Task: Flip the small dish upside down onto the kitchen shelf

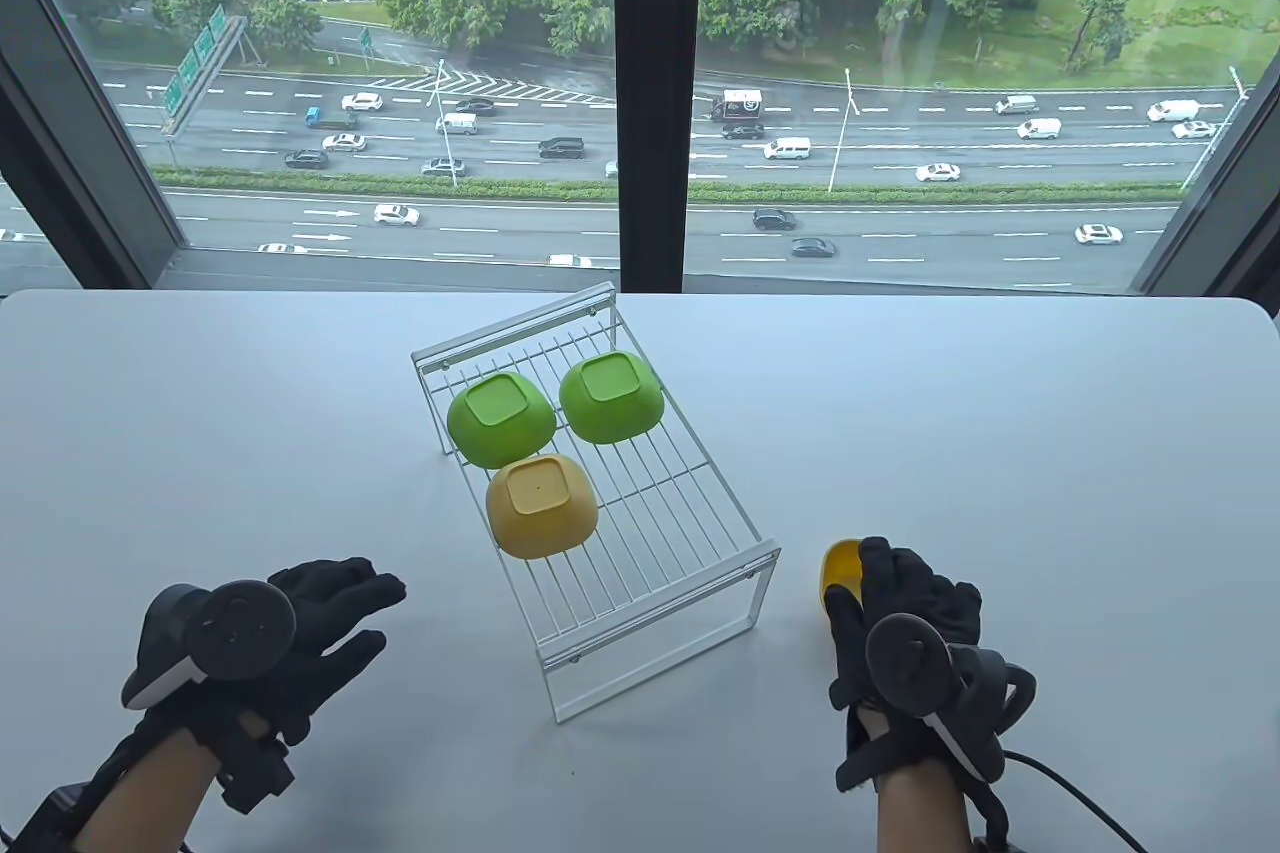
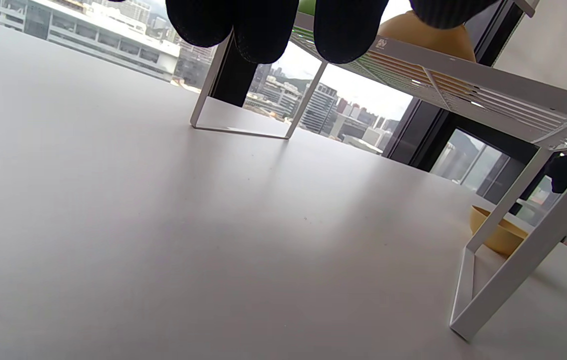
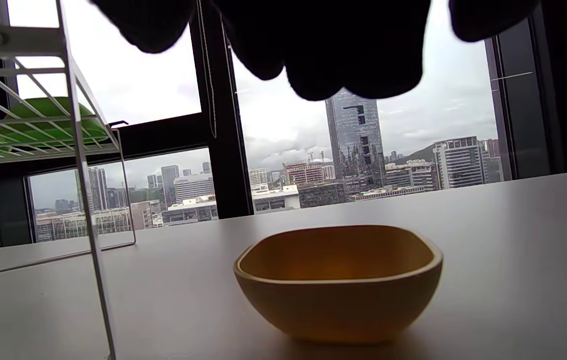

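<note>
A white wire kitchen shelf (image 1: 650, 533) stands mid-table. Two green dishes (image 1: 500, 418) (image 1: 612, 396) and one yellow dish (image 1: 541, 503) lie upside down on it. Another yellow dish (image 1: 840, 571) sits upright on the table right of the shelf; the right wrist view shows it (image 3: 338, 280) open side up. My right hand (image 1: 895, 618) hovers over this dish, fingers spread above it and not touching it. My left hand (image 1: 320, 618) is open and empty left of the shelf, fingertips (image 2: 263, 30) hanging near the shelf's edge (image 2: 463, 75).
The white table (image 1: 1000, 443) runs to a large window at the back. The shelf's near right leg (image 1: 760, 583) stands close to the upright dish. A cable (image 1: 1080, 793) trails from my right wrist.
</note>
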`<state>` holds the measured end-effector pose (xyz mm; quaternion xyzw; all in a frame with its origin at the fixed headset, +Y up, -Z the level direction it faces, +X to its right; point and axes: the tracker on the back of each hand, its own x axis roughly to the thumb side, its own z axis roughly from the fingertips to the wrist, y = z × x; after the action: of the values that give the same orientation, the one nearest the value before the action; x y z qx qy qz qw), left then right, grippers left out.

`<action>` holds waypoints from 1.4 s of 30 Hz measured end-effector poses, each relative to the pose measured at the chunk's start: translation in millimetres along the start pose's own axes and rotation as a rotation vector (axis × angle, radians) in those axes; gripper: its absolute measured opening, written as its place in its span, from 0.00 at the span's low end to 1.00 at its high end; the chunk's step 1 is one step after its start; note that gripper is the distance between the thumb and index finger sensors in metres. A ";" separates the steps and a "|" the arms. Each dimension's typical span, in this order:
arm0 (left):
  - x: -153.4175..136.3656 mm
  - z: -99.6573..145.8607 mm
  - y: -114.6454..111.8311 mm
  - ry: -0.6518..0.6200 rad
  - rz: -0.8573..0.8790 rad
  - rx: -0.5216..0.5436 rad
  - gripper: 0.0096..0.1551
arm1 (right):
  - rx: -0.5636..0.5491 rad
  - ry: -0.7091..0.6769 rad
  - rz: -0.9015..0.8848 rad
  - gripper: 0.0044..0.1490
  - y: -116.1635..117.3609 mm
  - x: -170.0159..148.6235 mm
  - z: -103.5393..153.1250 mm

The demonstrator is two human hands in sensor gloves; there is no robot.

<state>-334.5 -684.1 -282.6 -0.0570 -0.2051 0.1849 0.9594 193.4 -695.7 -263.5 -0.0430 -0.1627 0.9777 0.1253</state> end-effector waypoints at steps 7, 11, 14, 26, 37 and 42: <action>-0.6 -0.6 -1.7 -0.013 0.012 -0.007 0.37 | 0.073 -0.025 0.032 0.41 10.0 1.2 0.3; -0.7 -0.7 -2.2 -0.009 0.013 -0.012 0.37 | 0.105 -0.030 0.036 0.40 15.6 0.6 -1.6; -1.6 -1.7 -4.1 -0.004 0.021 -0.026 0.37 | 0.144 -0.037 0.057 0.40 21.5 -0.2 -3.0; -3.8 -4.9 -7.5 0.001 0.041 -0.059 0.37 | 0.405 -0.068 0.267 0.44 54.9 7.6 -9.3; -3.3 -6.4 -12.2 0.005 0.064 -0.103 0.38 | 0.475 -0.082 0.318 0.47 65.5 15.7 -9.7; -2.8 -6.9 -13.8 0.006 0.058 -0.115 0.38 | 0.466 -0.087 0.325 0.45 64.5 17.1 -8.0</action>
<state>-329.5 -698.1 -287.4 -0.1184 -0.2109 0.2001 0.9495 163.1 -748.0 -292.9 0.0034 0.0700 0.9970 -0.0337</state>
